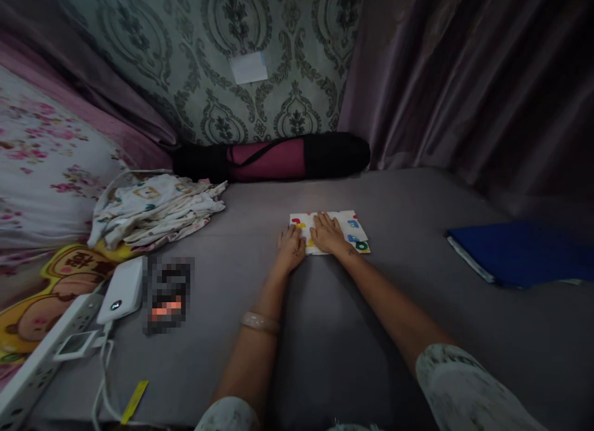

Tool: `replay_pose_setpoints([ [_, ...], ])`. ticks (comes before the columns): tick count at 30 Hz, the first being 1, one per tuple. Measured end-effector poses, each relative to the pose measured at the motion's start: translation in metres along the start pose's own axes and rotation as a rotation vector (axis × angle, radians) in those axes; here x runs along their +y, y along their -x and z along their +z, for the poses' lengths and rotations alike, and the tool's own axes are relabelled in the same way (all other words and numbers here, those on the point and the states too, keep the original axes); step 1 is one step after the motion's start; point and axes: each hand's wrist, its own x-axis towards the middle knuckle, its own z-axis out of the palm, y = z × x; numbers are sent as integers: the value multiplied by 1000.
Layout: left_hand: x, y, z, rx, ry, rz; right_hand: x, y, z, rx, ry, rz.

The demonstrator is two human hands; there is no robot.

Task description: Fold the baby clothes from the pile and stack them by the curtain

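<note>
A small folded cloth (pixel 346 223), white with coloured printed shapes, lies flat on the grey sheet in front of me. My left hand (pixel 292 248) rests on its left end, fingers stretched forward. Across the middle of the cloth lies my right hand (pixel 327 233), palm down with its fingers spread. Both hands press on the fabric without gripping it. At the right side the upper layer stops a little short of the lower one, where a green shape shows.
Left are a pile of printed clothes (pixel 162 202), a white power bank (pixel 123 288) with cables, a power strip (pixel 46 356) and a yellow strip (pixel 134 401). A black and maroon bag (pixel 269 158) lies by the wall. Right is a folded blue cloth (pixel 515 251).
</note>
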Motion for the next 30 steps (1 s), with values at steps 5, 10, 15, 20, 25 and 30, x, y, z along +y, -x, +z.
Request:
replay_pose_setpoints([
  [5, -5, -1, -3, 46, 38, -26, -18, -3, -2, 46, -14, -52],
  [10, -11, -3, -8, 112, 109, -67, -35, -8, 5, 74, -32, -64],
  [15, -14, -4, -15, 158, 119, -136, -40, -9, 13, 102, -35, -43],
  [20, -17, -4, -20, 207, 122, -219, -40, -10, 12, 63, -45, -21],
  [25, -18, -3, -27, 204, 175, -309, -51, -10, 4, 84, -42, -63],
  [30, -17, -5, -30, 226, 213, -333, -71, -10, 7, 80, -27, -121],
])
